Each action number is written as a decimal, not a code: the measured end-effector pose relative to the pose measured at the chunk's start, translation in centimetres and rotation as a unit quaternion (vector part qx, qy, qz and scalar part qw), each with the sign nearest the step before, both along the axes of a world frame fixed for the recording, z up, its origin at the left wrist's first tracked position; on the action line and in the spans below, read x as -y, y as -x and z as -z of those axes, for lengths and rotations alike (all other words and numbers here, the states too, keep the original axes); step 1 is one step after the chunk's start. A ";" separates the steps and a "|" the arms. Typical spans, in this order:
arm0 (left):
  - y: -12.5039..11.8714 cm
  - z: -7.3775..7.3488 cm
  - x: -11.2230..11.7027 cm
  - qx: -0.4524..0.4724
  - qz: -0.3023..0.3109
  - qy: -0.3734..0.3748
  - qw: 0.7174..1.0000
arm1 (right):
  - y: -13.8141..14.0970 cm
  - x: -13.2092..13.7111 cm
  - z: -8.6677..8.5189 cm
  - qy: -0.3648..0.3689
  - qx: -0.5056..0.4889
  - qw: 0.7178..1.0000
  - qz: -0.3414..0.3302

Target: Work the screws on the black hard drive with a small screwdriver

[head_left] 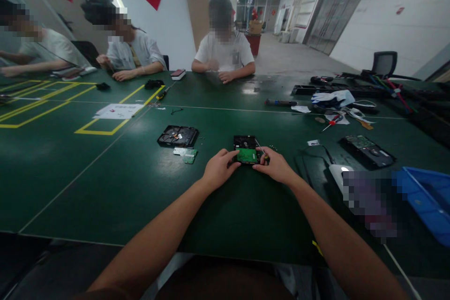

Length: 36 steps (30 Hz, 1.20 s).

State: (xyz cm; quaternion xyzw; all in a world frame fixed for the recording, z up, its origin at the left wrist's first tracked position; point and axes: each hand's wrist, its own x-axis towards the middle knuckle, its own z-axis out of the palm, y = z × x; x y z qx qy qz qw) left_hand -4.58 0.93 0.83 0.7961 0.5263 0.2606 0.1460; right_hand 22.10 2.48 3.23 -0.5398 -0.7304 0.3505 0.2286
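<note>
A black hard drive [242, 141] lies on the table in front of me, with a green circuit board [247, 155] over its near half. My left hand [220, 169] grips the left side of the drive, its thumb at the board's edge. In the fingers of my right hand [277, 167] is a thin screwdriver [260, 147], its shaft slanting up and left beside the drive. That hand's thumb and fingertips also touch the drive's near right corner. Small screws [272, 146] are scattered just to the right.
Left of my hands sit another hard drive [178, 136] and loose circuit boards [186, 153]. To the right are a third drive [368, 151], a partly blurred device [339, 173] with a cable, a blue bin [427, 197], a red screwdriver [332, 123] and gloves [333, 98]. Several people sit across.
</note>
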 end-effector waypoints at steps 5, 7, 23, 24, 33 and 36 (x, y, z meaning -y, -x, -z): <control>-0.3 -0.5 0.3 -0.061 0.011 0.000 0.998 | 0.2 0.1 -0.2 -0.007 -0.007 1.000 -0.004; -0.3 -0.4 0.3 -0.064 0.011 -0.003 0.998 | 0.2 0.2 -0.3 0.001 -0.005 1.000 -0.002; -0.3 -1.4 0.5 -0.077 -0.031 0.041 0.996 | 0.2 0.2 -0.1 -0.007 0.001 1.000 -0.003; -0.2 -1.4 0.6 -0.083 -0.028 0.041 0.995 | 0.2 0.2 -0.1 -0.008 -0.001 1.000 -0.005; -0.1 -1.4 0.6 -0.107 -0.009 0.028 0.994 | 0.2 0.2 -0.3 -0.005 -0.009 1.000 0.002; -0.2 -1.5 0.8 -0.099 -0.002 0.023 0.995 | 0.1 0.1 -0.1 -0.002 -0.006 1.000 -0.005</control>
